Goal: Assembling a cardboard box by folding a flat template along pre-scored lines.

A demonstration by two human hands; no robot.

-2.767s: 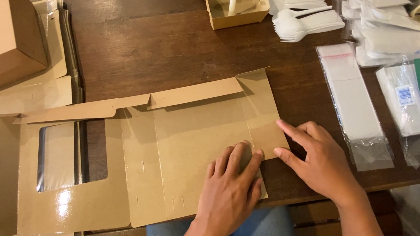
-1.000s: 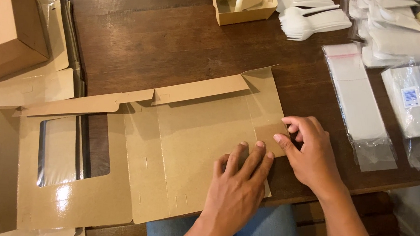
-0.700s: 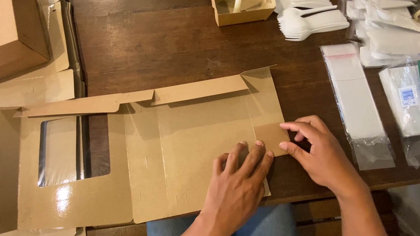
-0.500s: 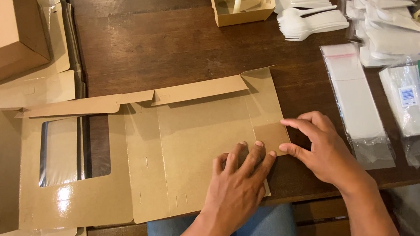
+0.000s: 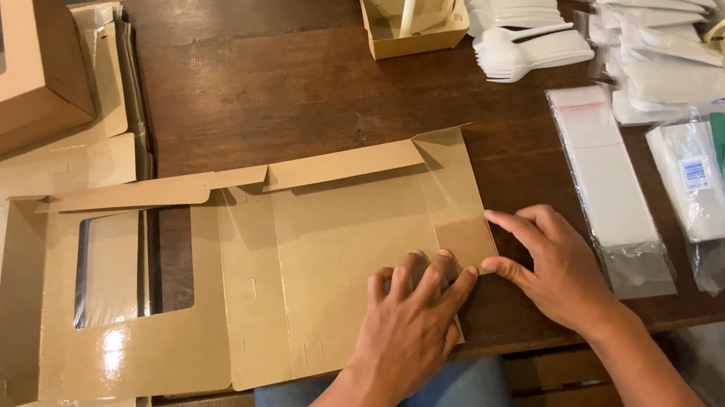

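A flat, unfolded brown cardboard box blank (image 5: pixel 325 252) with a clear window cut-out (image 5: pixel 132 268) lies on the dark wooden table (image 5: pixel 303 80). My left hand (image 5: pixel 409 326) presses flat on the blank's near right panel, fingers spread. My right hand (image 5: pixel 558 264) rests on the table just right of the blank, its fingertips touching the edge of the right side flap (image 5: pixel 460 210). Neither hand holds anything.
A folded windowed box (image 5: pixel 19 69) stands at the far left on a stack of flat blanks (image 5: pixel 85 159). An open small box (image 5: pixel 410 11), white plastic spoons (image 5: pixel 527 45), clear bags (image 5: pixel 610 187) and packets (image 5: pixel 723 161) lie at the back and right.
My right hand slid off the side flap to the right and now touches only its edge. My left hand stayed pressed on the panel.
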